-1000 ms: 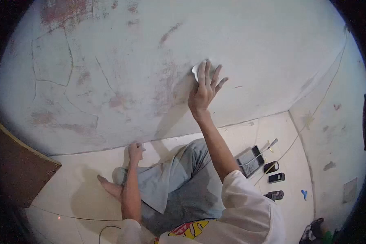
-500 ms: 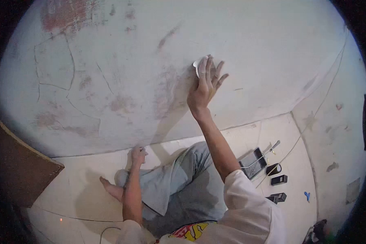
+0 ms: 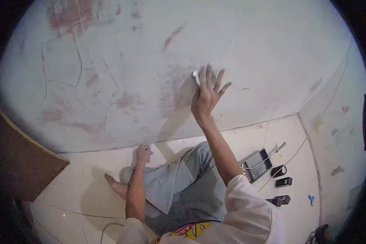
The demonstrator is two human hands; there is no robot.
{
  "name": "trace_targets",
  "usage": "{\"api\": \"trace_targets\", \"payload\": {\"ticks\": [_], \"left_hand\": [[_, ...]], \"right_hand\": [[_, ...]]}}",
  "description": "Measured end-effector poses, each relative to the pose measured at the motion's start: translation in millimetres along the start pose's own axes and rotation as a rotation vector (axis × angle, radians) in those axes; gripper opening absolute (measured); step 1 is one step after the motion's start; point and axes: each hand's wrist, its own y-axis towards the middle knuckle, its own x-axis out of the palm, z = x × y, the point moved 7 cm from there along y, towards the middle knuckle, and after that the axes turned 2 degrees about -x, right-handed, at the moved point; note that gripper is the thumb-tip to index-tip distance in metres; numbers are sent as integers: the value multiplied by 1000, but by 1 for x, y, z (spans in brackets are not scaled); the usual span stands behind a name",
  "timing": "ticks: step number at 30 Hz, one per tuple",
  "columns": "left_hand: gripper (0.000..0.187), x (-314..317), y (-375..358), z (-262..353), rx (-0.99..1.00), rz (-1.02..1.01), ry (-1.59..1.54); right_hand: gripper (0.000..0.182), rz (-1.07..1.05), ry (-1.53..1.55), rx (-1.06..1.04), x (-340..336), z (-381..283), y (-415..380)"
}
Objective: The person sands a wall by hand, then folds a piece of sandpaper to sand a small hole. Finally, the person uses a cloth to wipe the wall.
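Observation:
My right hand (image 3: 205, 91) lies against the wall (image 3: 272, 53) with its fingers spread. Under the palm and fingers it presses a thin sheet, apparently sandpaper (image 3: 196, 76), whose white curled edge shows on the left; the rest is mostly covered. Around it the wall's pale coating is patchy, with reddish-brown worn spots and thin cracks. Low down, where wall meets floor, my left hand (image 3: 143, 154) is closed with curled fingers. Something small and whitish shows at its fingertips, too small to name.
On the floor at the right are a dark tray (image 3: 258, 166) with a handled tool (image 3: 278, 149) by it, a round black object (image 3: 278, 171), black boxes (image 3: 283, 182) and a small blue item (image 3: 311, 199). A cable crosses there. A brown board (image 3: 32, 162) stands at left.
My right hand has slid down and slightly left along the wall with the sheet under it. My left hand stays low by the wall. The whole view has shifted a little.

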Motion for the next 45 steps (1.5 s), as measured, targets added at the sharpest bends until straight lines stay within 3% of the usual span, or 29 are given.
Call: {"api": "trace_targets", "payload": {"ticks": [3, 7, 9, 12, 14, 17, 23, 25, 26, 30, 32, 35, 38, 40, 45], "left_hand": [[37, 1, -5, -2, 12, -11, -15], [29, -7, -19, 9, -44, 26, -90], [29, -9, -21, 13, -9, 35, -72], [28, -11, -28, 24, 3, 20, -59], [29, -8, -24, 17, -15, 1, -62], [29, -4, -13, 1, -17, 20, -43], [31, -10, -23, 11, 13, 12, -81], [28, -10, -32, 18, -5, -33, -45], [28, -9, -30, 16, -11, -32, -44], [23, -3, -11, 1, -28, -35, -30], [22, 0, -14, -3, -38, -47, -26], [21, -3, -24, 9, -44, -18, -86], [27, -6, -23, 9, -3, 34, -80], [27, -8, -24, 8, -7, 9, -65], [26, -6, -21, 13, 17, -22, -76]], "right_hand": [[53, 33, 26, 32, -3, -2, 7], [54, 26, 92, -4, 22, 10, -71], [54, -144, -11, 49, 44, 20, -110], [54, -39, 7, 12, 38, 16, -81], [49, 107, 47, 15, 16, 7, -20], [51, 104, 57, 62, -12, -7, 39], [51, -18, 66, 43, 27, 13, -92], [50, -225, -70, 121, 41, 18, -119], [50, -230, -67, 123, 40, 15, -108], [55, 81, 38, 51, 15, 10, -16], [55, 80, 49, 74, 5, 4, 14], [50, 65, 31, 60, 7, 7, -16], [49, -64, 4, 51, 28, 15, -93], [49, -187, -82, 151, 33, 18, -113], [47, 83, -46, 19, 6, 10, 6]]}}
